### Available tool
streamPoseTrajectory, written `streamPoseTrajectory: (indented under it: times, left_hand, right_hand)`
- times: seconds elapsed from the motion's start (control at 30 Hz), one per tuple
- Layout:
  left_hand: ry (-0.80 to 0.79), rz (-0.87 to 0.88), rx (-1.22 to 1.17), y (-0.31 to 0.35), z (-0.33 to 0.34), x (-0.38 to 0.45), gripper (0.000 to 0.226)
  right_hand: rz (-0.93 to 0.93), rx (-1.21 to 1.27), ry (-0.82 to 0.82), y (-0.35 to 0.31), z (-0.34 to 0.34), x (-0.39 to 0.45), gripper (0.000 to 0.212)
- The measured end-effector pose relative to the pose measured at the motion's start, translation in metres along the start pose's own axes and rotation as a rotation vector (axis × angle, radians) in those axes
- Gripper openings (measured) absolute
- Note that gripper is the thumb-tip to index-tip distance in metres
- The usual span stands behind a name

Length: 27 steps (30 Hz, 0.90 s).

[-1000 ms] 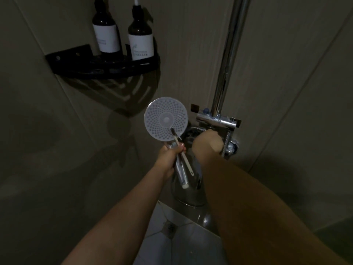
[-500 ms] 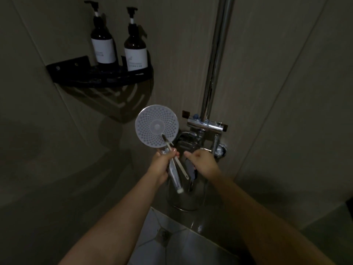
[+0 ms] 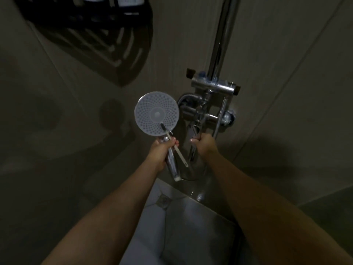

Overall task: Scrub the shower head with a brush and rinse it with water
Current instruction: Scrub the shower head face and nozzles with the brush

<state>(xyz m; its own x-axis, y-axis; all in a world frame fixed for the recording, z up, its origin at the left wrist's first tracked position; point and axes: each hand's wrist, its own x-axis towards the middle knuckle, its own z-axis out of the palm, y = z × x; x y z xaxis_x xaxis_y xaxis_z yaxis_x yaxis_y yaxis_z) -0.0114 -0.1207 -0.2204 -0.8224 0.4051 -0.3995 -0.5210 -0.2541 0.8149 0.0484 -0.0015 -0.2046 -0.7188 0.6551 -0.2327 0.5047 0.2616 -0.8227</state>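
Note:
A round white shower head (image 3: 156, 113) with many small holes faces me, held upright by its chrome handle in my left hand (image 3: 162, 152). The same hand pinches a thin white brush (image 3: 176, 150) whose dark bristle tip lies on the lower part of the shower face. My right hand (image 3: 205, 145) is closed around the chrome lever of the wall tap (image 3: 202, 115), to the right of the shower head. No water is visible from the holes.
A chrome riser pipe (image 3: 219, 39) climbs the tiled wall above the tap. A black corner shelf (image 3: 89, 25) with two bottles hangs at top left. A floor drain (image 3: 163, 200) sits in the pale floor tiles below the hands.
My right hand has come down from the upper part of the tap and closed on its lower lever. The view tilted downward, so the shelf slid toward the top edge.

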Motion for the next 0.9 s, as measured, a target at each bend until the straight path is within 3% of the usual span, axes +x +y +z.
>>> streamPoseTrajectory:
  times: [0.1, 0.17, 0.23, 0.9]
  left_hand:
    - [-0.021, -0.031, 0.044, -0.015, -0.011, -0.001, 0.019]
    - [-0.024, -0.048, 0.060, -0.021, -0.018, -0.003, 0.016]
    - [-0.019, -0.055, 0.074, -0.025, -0.022, -0.004, 0.015]
    - [-0.063, -0.063, 0.103, -0.037, -0.018, -0.007, 0.019]
  right_hand:
    - [-0.015, -0.022, 0.002, 0.006, 0.002, 0.000, 0.012]
    - [-0.024, -0.049, 0.012, 0.008, 0.002, 0.000, 0.033]
    - [-0.026, -0.053, 0.021, 0.007, 0.001, -0.001, 0.040]
    - [-0.014, 0.035, -0.053, 0.005, 0.003, 0.004, 0.037]
